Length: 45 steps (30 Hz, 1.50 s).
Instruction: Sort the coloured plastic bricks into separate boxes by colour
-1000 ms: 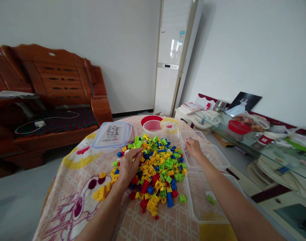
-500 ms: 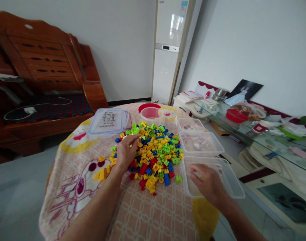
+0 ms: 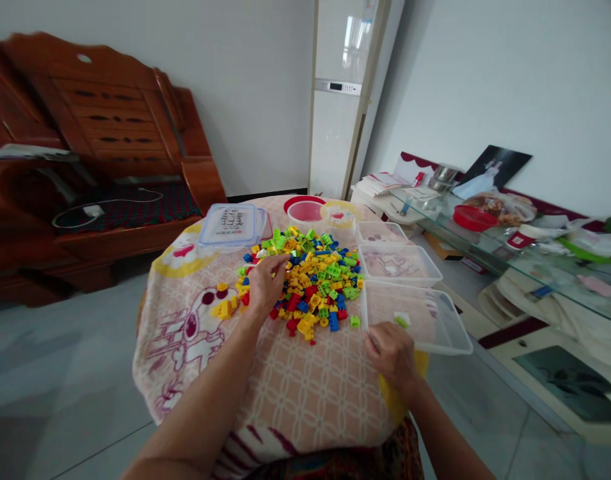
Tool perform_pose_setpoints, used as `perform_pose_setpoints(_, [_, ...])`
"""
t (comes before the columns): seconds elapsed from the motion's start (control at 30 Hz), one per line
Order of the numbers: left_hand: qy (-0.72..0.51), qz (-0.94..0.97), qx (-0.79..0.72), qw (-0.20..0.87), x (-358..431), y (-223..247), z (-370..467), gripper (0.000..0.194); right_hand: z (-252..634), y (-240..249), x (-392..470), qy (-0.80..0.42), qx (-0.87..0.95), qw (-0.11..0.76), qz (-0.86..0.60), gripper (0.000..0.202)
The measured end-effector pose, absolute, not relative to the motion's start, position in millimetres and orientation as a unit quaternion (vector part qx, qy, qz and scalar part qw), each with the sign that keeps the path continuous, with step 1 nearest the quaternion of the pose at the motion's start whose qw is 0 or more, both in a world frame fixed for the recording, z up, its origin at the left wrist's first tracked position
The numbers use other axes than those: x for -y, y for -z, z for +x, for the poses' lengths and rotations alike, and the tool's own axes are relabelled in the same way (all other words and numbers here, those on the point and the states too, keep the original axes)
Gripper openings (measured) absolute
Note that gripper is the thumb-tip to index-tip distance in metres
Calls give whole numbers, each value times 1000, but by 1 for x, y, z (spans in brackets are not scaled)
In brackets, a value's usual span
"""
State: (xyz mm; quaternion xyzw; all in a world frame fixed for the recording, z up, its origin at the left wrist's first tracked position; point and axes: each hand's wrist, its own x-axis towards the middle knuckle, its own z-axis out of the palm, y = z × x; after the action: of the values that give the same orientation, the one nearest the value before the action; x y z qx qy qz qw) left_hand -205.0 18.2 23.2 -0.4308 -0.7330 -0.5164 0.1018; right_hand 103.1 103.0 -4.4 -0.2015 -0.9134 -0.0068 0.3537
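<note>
A large heap of small toy building bricks (image 3: 315,273) in yellow, green, blue and red lies on the table. My left hand (image 3: 266,285) is at the heap's left side, thumb and forefinger drawn together in a pinch; whatever may be between the tips cannot be made out. My right hand (image 3: 391,353) is beside the near left corner of the nearest clear plastic box (image 3: 443,337). Its fingers are curled in, hiding anything inside them. Within that box lies a light green brick (image 3: 401,321) with a small white patch next to it.
Two more clear boxes, a middle one (image 3: 430,273) and a far one (image 3: 398,233), line the table's right side. Box lids (image 3: 229,225) and a red bowl (image 3: 305,212) stand behind the heap. Several yellow bricks (image 3: 225,308) sit apart at left. A cluttered glass shelf (image 3: 525,267) is at right.
My right hand has drawn back from over the nearest box to its near left corner, uncovering the green brick. The left hand stays at the heap. The camera's view has shifted.
</note>
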Motion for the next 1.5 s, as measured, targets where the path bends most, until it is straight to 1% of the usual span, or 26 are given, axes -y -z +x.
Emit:
perform_pose_setpoints(0.13, [523, -424, 731, 106, -4, -21, -187, 27, 99, 8, -109, 29, 907, 379, -180, 24])
perform_pose_setpoints(0.3, [503, -455, 725, 122, 13, -23, -151, 23, 100, 12, -110, 50, 912, 364, -184, 25])
perform_pose_setpoints(0.5, [453, -549, 701, 41, 23, -9, -120, 25, 99, 19, -107, 87, 906, 355, -211, 29])
perform_pose_setpoints(0.7, [399, -583, 707, 9, 20, 10, -115, 22, 96, 19, -105, 91, 904, 361, -212, 31])
perform_pose_setpoints(0.83, [400, -579, 710, 25, 17, 12, -118, 23, 96, 19, -105, 89, 900, 374, -207, 31])
perform_pose_setpoints(1.03, [386, -542, 736, 123, 18, 10, -121, 24, 97, 20, -107, 90, 895, 388, -202, 33])
perform_pose_setpoints(1.1, [385, -555, 724, 137, 15, 9, -119, 23, 97, 19, -106, 86, 894, 391, -200, 35])
perform_pose_setpoints(1.2, [375, -612, 687, 113, 3, 3, -108, 23, 96, 18, -105, 79, 891, 396, -207, 35])
perform_pose_setpoints(1.37, [280, -691, 662, 74, -24, -11, -82, 15, 94, 17, -104, 83, 890, 392, -217, 35])
perform_pose_setpoints(1.5, [240, -717, 652, 61, -35, -7, -69, 8, 98, 18, -104, 84, 873, 412, -245, 34])
